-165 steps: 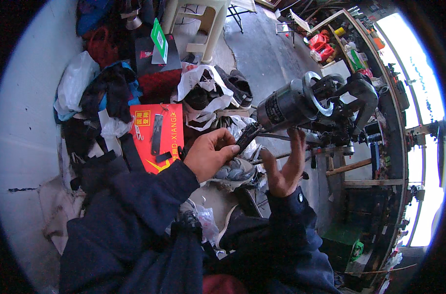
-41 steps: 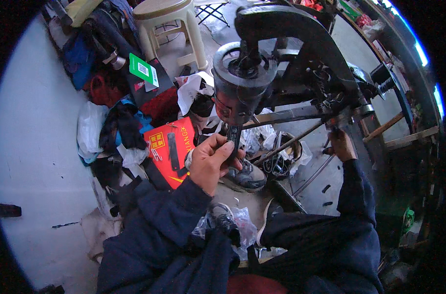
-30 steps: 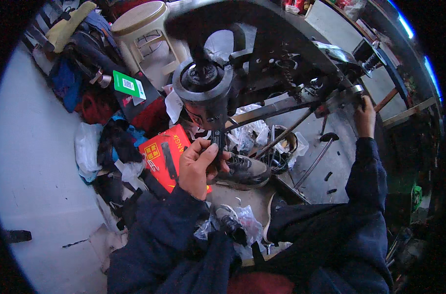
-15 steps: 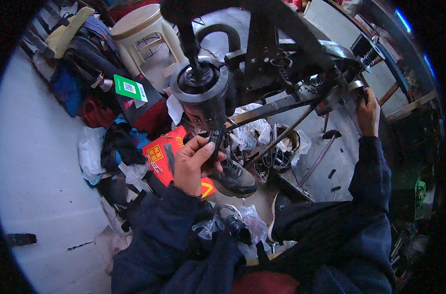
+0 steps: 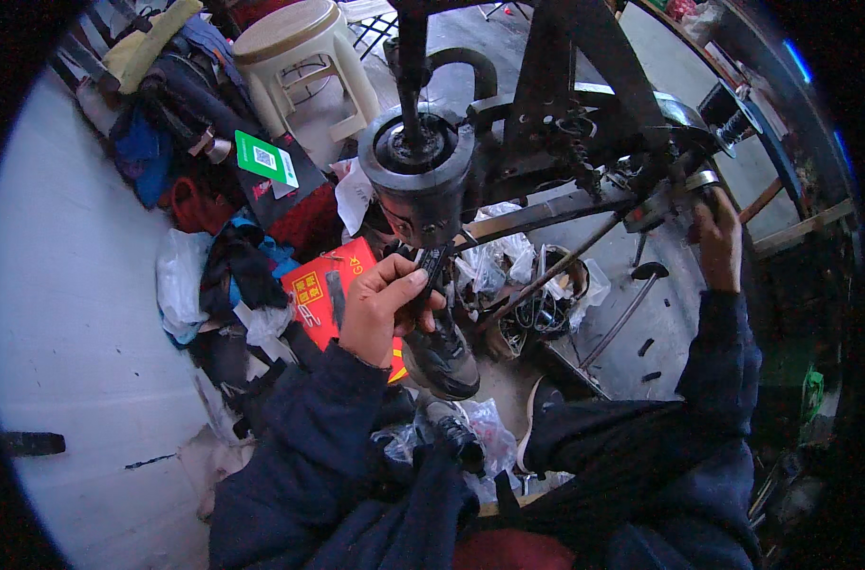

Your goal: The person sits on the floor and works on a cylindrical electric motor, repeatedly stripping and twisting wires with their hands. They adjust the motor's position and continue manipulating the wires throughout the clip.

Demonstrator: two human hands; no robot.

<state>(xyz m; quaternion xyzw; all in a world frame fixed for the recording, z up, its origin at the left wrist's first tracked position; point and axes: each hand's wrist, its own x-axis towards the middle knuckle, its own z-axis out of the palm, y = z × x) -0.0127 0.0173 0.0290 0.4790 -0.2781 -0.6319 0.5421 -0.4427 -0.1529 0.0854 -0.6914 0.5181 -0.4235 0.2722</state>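
A black cast-metal sewing machine [image 5: 418, 190] stands before me, its round head at the centre. Just under that head, my left hand [image 5: 380, 304] pinches a black strip [image 5: 434, 266] with small pale print between thumb and fingers. A dark shoe [image 5: 442, 366] with a grey toe hangs below those fingers and seems joined to the strip; the join is hidden by the hand. At the machine's right end, my right hand [image 5: 717, 237] is closed by the shiny metal rim of the crank wheel [image 5: 701, 179]; its fingertips are partly hidden and blurred.
A pale plastic stool [image 5: 295, 57] stands at the back left. A red box [image 5: 330, 285], a green card [image 5: 266, 160] and piled cloth and bags lie left. Behind the shoe sits a container of scraps [image 5: 556, 294]. Another shoe [image 5: 451, 427] and clear plastic bags [image 5: 489, 437] lie by my legs.
My view has shifted, so the machine sits further right in it. The shoe has swung down and left below my left hand, its toe pointing lower. Both hands keep their grips.
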